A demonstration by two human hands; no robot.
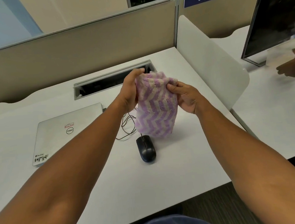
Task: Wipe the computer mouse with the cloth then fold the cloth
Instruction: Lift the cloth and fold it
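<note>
A fluffy purple-and-white zigzag cloth (pixel 156 111) hangs in the air above the desk, held at its top by both hands. My left hand (pixel 130 92) grips its upper left edge, and my right hand (pixel 184 96) pinches its upper right corner. The cloth's lower end dangles just above and behind a black wired computer mouse (pixel 146 149), which lies on the white desk (pixel 182 162) apart from both hands. The mouse's thin cable (pixel 125 126) loops away behind it.
A closed silver Dell laptop (pixel 63 134) lies to the left. An open cable tray slot (pixel 112 81) sits at the desk's back. A white divider panel (pixel 213 60) stands on the right; beyond it, another person's hand (pixel 293 66) and a dark monitor (pixel 275 17).
</note>
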